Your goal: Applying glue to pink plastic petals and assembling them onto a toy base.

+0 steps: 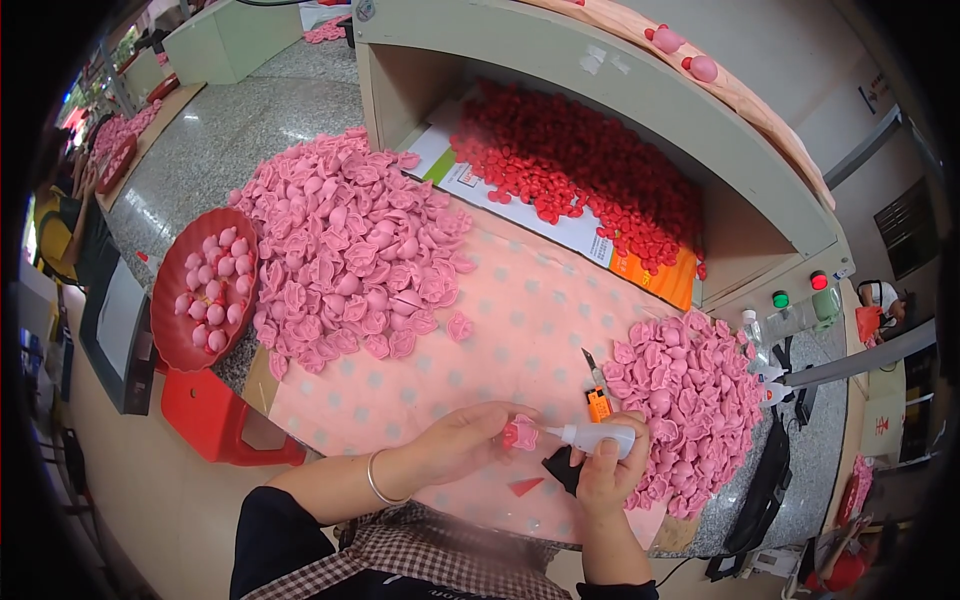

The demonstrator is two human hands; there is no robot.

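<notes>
Pink moulded flower piece pinched in left hand, grip closed around it, above near edge of table. Small white squeeze bottle clasped in right hand, nozzle touching piece. Large pink heap behind left; smaller heap right. Orange-handled knife just beyond bottle. Red bowl of rounded pieces far left.

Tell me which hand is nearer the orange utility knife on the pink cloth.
Right. The right hand, holding a small white squeeze bottle, sits just below the orange utility knife. The left hand, holding a pink piece, is farther off to the knife's lower left.
</notes>
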